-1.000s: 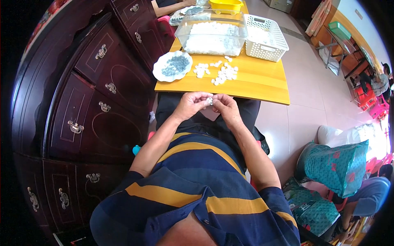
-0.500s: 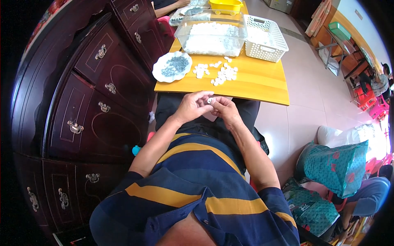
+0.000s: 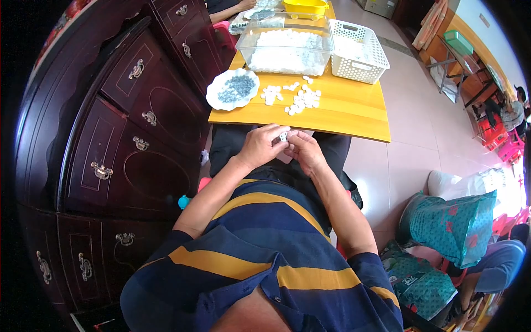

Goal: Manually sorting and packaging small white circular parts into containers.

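In front of the table edge, over my lap, both my hands meet around a small white round piece (image 3: 283,136) with dark spots on it. My left hand (image 3: 259,146) pinches it between thumb and fingers. The fingertips of my right hand (image 3: 305,151) are pressed together at its right side; whether they hold a further tiny part is too small to tell. On the table (image 3: 354,113) lie loose white pieces (image 3: 304,100) in small groups. Left of them, a white scalloped plate (image 3: 212,98) bears many small grey-blue parts (image 3: 238,88).
A clear plastic bin (image 3: 260,39) full of white pieces and a white perforated basket (image 3: 359,72) stand farther back, before a yellow tub (image 3: 305,8). Dark wooden drawers (image 3: 160,160) flank my left. Teal bags (image 3: 448,227) sit on the right. Another person's hand (image 3: 246,5) shows at the far end.
The white piece has turned between my fingers, so more dark spots show on it. My right fingertips have shifted slightly away from its face. The things on the table are unchanged.
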Available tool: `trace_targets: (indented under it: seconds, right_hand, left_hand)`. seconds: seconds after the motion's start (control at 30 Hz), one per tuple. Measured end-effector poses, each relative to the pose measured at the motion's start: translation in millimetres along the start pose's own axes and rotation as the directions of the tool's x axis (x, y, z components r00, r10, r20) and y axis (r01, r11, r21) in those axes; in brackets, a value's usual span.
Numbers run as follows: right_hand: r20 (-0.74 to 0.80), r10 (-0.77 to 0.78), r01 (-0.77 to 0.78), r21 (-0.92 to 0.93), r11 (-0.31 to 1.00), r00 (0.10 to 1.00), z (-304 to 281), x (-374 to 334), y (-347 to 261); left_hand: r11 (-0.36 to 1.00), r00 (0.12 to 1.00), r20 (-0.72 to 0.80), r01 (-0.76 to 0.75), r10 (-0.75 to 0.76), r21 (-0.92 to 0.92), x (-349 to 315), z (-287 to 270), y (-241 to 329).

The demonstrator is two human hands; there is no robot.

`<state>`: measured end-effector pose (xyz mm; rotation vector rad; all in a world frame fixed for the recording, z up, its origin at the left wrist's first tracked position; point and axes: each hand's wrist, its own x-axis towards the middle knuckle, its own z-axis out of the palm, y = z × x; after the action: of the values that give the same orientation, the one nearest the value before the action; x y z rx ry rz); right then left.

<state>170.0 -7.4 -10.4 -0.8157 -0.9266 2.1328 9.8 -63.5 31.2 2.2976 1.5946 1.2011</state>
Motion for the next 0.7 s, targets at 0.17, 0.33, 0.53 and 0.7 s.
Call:
trace_targets:
  seconds: [0.17, 0.33, 0.53, 0.7]
  right_hand:
    - [0.05, 0.008, -0.008, -0.001, 1.0, 0.999, -18.1, 6.8, 5.1]
    - [0.076, 0.007, -0.007, 0.005, 1.0, 0.997, -20.1, 8.7, 7.0]
    - [0.045, -0.095, 0.096, -0.019, 0.995, 0.994, -16.1, 10.9, 10.3]
    - [-0.054, -0.201, 0.201, 0.001, 0.98, 0.978, -5.2, 6.8, 9.3]
  left_hand:
    - [1.0, 1.0, 0.018, 0.003, -0.003, -0.011, 2.0, -0.7, 3.1]
    - [1.0, 1.0, 0.021, 0.005, -0.005, -0.028, 2.3, -1.6, 3.7]
    - [1.0, 1.0, 0.023, 0.002, -0.001, -0.013, 5.3, -0.7, 4.2]
    - [0.973, 0.974, -0.102, 0.187, -0.202, -0.139, 4.2, 7.7, 6.9]
